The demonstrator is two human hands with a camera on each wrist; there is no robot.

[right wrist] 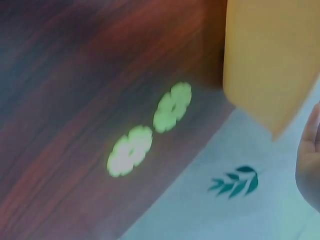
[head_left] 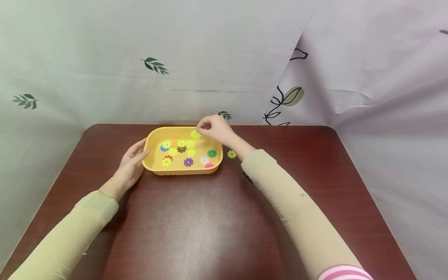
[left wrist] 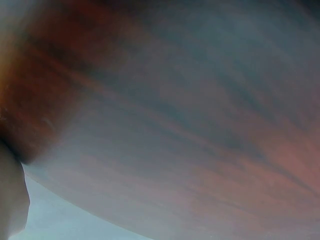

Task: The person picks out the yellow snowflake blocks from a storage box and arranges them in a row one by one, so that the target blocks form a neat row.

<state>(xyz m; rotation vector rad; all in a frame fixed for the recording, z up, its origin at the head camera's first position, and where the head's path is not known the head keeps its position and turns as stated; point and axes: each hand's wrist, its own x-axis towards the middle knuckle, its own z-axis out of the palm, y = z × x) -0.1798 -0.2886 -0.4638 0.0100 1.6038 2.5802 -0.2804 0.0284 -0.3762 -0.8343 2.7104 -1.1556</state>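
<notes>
A yellow plastic tray (head_left: 182, 172) sits at the back of the table, with several flower-shaped discs lying in it, among them a purple disc (head_left: 188, 162) and a green disc (head_left: 211, 153). My left hand (head_left: 130, 167) grips the tray's left end, thumb at the rim. Over the tray's far side, my right hand (head_left: 217, 130) pinches a yellow-green disc (head_left: 195, 134) between thumb and fingertips. In the right wrist view only part of this hand (right wrist: 309, 160) shows at the edge. The left wrist view is blurred and shows mostly table.
Right of the tray, a yellow-green disc (head_left: 231, 154) lies on the brown table (head_left: 196, 225); two such discs (right wrist: 130, 151) appear in the right wrist view. Something dark (head_left: 247, 177) is partly hidden by the right sleeve. A patterned cloth (head_left: 210, 77) hangs behind the table.
</notes>
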